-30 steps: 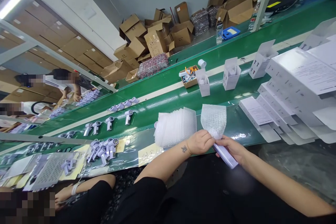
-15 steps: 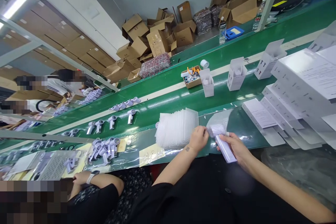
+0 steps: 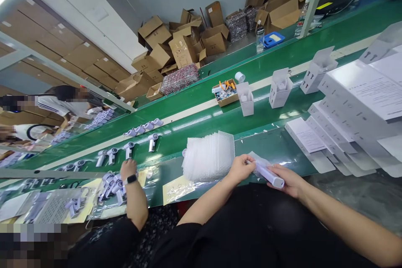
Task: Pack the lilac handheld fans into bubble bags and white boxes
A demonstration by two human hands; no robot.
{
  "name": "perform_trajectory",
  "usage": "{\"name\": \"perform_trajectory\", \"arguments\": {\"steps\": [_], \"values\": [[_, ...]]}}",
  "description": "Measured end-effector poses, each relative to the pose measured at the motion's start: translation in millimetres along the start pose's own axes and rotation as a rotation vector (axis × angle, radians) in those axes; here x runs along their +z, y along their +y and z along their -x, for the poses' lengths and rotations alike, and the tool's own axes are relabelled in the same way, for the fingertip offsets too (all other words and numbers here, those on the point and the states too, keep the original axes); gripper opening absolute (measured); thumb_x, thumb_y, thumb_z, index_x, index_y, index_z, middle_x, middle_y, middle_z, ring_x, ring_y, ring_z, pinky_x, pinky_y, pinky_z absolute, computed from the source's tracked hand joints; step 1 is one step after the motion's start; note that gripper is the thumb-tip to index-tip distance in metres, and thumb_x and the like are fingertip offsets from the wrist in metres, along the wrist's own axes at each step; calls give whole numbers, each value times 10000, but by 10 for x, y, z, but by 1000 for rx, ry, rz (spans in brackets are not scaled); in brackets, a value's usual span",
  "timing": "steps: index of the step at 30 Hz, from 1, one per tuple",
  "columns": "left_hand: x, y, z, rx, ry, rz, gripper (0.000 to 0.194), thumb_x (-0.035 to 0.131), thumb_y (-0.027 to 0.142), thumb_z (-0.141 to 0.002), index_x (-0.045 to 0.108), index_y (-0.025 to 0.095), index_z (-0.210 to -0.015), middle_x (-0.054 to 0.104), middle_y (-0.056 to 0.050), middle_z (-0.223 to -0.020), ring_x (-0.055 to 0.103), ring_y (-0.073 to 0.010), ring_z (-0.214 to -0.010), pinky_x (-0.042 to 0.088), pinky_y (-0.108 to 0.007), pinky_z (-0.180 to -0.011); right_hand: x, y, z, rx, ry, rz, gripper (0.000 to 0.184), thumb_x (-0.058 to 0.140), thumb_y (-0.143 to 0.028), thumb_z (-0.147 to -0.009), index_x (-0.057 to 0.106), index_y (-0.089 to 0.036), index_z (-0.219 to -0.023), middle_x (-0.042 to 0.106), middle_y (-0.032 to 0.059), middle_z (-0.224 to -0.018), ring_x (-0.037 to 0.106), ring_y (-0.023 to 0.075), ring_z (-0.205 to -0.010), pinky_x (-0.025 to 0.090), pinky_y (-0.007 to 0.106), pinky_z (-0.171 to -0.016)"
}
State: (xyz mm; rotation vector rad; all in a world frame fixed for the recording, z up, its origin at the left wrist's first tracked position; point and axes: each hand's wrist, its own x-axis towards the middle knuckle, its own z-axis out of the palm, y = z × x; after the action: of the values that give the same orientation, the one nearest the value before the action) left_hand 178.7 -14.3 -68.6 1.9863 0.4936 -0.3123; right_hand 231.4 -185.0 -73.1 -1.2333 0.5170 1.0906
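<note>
My right hand (image 3: 288,179) is closed round the handle of a pale lavender handheld fan (image 3: 272,178), whose base end points toward my body. Clear bubble wrap (image 3: 259,158) surrounds the fan's far end, so its head is mostly hidden. Pinching the wrap from the left is my left hand (image 3: 242,169), its fingertips at the fan's far end. Just left of it on the green bench stands a thick stack of bubble bags (image 3: 209,157).
White boxes (image 3: 354,92) with printed sheets are piled at right. Open white cartons (image 3: 246,100) and a small parts box (image 3: 226,93) stand on the belt. At left, a co-worker's hand (image 3: 128,169) is among lavender fans (image 3: 111,186). A paper note (image 3: 177,190) lies in front.
The fan has tilted, its base swinging up toward me, and my left hand has moved against the wrap. The co-worker's arm has reached forward to the fans. The view has shifted slightly.
</note>
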Motion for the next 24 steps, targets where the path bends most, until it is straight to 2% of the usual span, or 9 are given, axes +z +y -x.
{"name": "perform_trajectory", "arguments": {"steps": [3, 6, 9, 12, 14, 16, 18, 21, 24], "values": [[-34, 106, 73, -76, -79, 170, 139, 585, 239, -720, 603, 128, -803, 526, 46, -522, 475, -71, -474, 342, -168, -451, -190, -106, 201, -182, -24, 275, 214, 704, -332, -694, 534, -202, -686, 565, -26, -649, 564, 129, -626, 555, 263, -568], [-122, 243, 209, -38, -122, 241, 189, 589, 289, -745, 605, 118, -824, 532, 29, -544, 473, -72, -484, 358, -176, -468, -306, -260, 419, -309, -81, 355, 262, 712, -399, -679, 549, -195, -656, 565, -18, -692, 562, 139, -694, 557, 282, -664], [-263, 360, 250, 182, -109, 200, 421, 649, 406, -723, 590, 131, -1037, 621, -71, -874, 574, -142, -733, 457, -233, -614, -238, -344, 564, -342, -180, 274, 270, 702, -431, -689, 584, -189, -711, 603, 0, -760, 584, 154, -759, 540, 291, -729], [-323, 419, 143, 456, -188, 12, 941, 829, 433, -473, 436, 202, -1296, 459, -133, -1294, 469, -267, -1128, 448, -334, -868, -89, -322, 558, -356, -348, 154, 266, 689, -421, -716, 608, -178, -784, 634, 23, -849, 606, 169, -821, 527, 314, -778], [-267, 402, 47, 524, -275, -94, 837, 825, 414, -502, 496, 212, -1245, 524, -106, -1230, 486, -257, -1112, 422, -349, -915, -96, -281, 440, -370, -377, 57, 262, 690, -407, -725, 592, -177, -800, 641, 27, -856, 620, 166, -808, 531, 332, -787], [-165, 335, -23, 488, -249, -124, 448, 735, 389, -655, 618, 194, -1042, 623, -55, -1002, 562, -201, -950, 440, -326, -872, -260, -249, 233, -393, -184, -95, 284, 721, -382, -699, 555, -194, -832, 642, 9, -808, 630, 143, -729, 554, 316, -734], [-74, 239, -54, 360, -125, -76, 245, 666, 367, -724, 638, 172, -870, 620, -20, -817, 577, -157, -789, 472, -287, -768, -537, -233, -30, -403, 158, -265, 412, 785, -320, -622, 504, -226, -908, 619, -32, -712, 614, 116, -609, 572, 286, -641], [-50, 112, -53, 101, -2, 157, 255, 617, 392, -744, 597, 156, -838, 562, 18, -662, 537, -109, -578, 469, -227, -549, -899, -194, -415, -371, 436, -371, 678, 835, -220, -524, 404, -273, -1045, 584, -73, -675, 614, 129, -575, 586, 317, -594], [-190, 42, -37, -17, 76, 386, 339, 631, 442, -714, 573, 142, -860, 550, 23, -645, 512, -93, -521, 435, -196, -441, -953, -76, -639, -390, 510, -375, 596, 812, -266, -551, 405, -258, -987, 563, -69, -703, 604, 127, -600, 577, 318, -596]]}}
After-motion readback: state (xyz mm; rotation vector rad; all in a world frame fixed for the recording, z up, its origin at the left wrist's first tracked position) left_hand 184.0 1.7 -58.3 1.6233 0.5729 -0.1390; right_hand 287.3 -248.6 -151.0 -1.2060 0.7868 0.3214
